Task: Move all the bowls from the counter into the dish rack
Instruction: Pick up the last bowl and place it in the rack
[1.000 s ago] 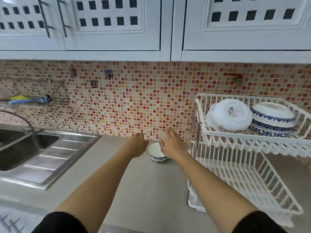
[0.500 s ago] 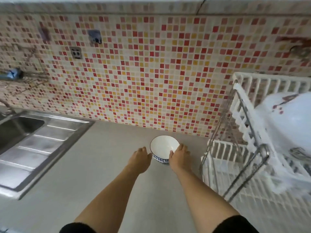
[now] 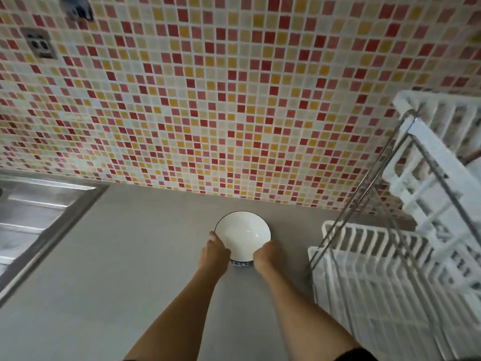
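Observation:
A small white bowl (image 3: 242,234) with a dark rim and a blue-patterned foot sits on the grey counter (image 3: 130,269) close to the tiled wall. My left hand (image 3: 214,252) clasps its left side and my right hand (image 3: 265,257) clasps its right side, fingers curled against the outer wall. The white two-tier dish rack (image 3: 406,256) stands just to the right of the bowl; its upper tier is cut off by the frame edge, so the bowls in it are out of sight.
A steel sink drainboard (image 3: 39,217) lies at the left edge of the counter. The red and yellow mosaic wall (image 3: 234,100) rises right behind the bowl. The rack's metal legs (image 3: 364,183) slant between bowl and rack.
The view has tilted down and moved closer. Both hands have closed in from beside the bowl and now grip its two sides.

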